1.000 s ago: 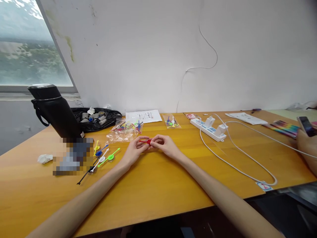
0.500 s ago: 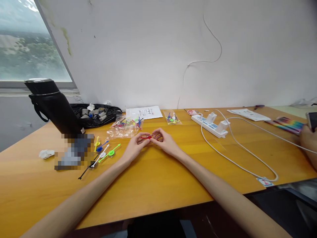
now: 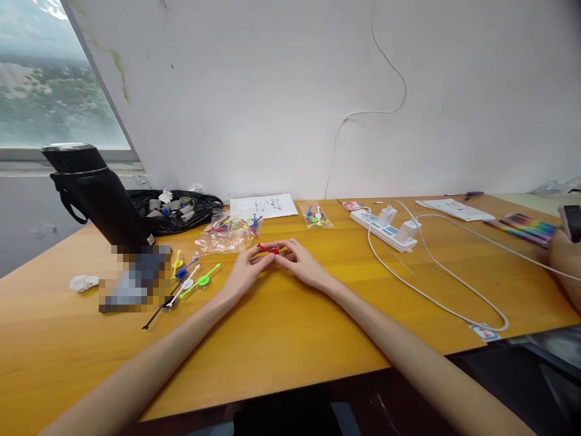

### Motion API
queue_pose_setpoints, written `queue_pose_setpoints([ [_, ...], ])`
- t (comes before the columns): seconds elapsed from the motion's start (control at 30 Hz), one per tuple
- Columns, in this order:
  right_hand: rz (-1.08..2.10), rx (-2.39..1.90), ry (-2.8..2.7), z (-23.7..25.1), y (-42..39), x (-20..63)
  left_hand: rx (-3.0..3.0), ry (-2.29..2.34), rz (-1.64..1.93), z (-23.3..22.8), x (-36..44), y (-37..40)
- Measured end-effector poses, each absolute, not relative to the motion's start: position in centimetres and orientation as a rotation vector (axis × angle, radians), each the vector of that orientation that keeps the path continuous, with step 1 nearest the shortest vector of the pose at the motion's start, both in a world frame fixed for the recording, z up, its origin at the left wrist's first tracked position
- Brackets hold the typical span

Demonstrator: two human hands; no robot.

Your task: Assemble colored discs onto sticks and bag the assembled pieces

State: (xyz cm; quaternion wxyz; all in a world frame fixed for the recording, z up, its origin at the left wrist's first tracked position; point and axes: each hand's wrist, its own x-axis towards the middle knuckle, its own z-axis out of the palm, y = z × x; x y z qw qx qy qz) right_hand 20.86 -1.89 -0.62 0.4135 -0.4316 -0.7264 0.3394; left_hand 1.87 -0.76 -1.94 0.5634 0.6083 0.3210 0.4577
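Both the left hand (image 3: 246, 270) and the right hand (image 3: 305, 264) narrowly pinch the red spinner (image 3: 275, 251) above the worktop (image 3: 295, 339); its leftward arm tilts higher than half a second ago, suggesting an adjusted angle.

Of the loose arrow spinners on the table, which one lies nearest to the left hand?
The green spinner: it lies rightmost in the picture, closer to the left hand than the white spinner, blue spinner, yellow spinner and black spinner.

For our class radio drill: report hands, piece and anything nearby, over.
Left hand and right hand fingertips holding red plastic arrow-shaped piece. Crumpled clear plastic bag just beyond left hand.
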Motion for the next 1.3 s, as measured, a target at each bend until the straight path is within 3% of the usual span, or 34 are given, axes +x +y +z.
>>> queue_pose_setpoints([
  [0.23,1.294,-0.829,-1.749,-0.5,-2.0,20.8,1.394,0.649,1.016,-2.4,2.0,-0.7],
  [1.3,1.113,-0.971,-1.561,-0.7,-0.9,21.5,1.258,0.779,1.098,-1.1,1.4,-0.6],
])
